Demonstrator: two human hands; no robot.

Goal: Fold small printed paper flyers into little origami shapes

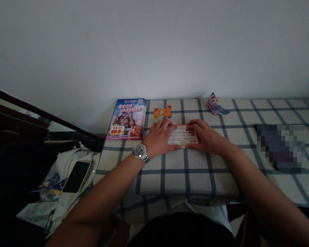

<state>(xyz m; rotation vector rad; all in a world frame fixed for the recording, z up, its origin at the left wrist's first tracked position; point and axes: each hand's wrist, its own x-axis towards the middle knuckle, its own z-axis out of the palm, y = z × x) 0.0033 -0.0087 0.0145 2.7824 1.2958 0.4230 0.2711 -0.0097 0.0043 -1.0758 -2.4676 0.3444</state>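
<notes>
A small white leaflet (181,135) with a red border and lines of print, possibly folded, lies flat on the checked tablecloth (170,175) in front of me. My left hand (159,138) holds its left end, thumb along the near edge and fingers over the far edge. On that wrist is a metal watch (141,153). At the leaflet's right end my right hand (206,138) grips it in the same way, thumb near and fingers bent at the far edge. The two thumb tips come close together. Both hands partly cover the leaflet's ends.
A stack of colourful flyers (127,120) lies left of my hands. Behind them is a brown teddy bear picture (163,112). A crumpled flyer (216,104) sits by the wall. A blurred dark object (279,147) lies right; a phone (76,176) rests lower left.
</notes>
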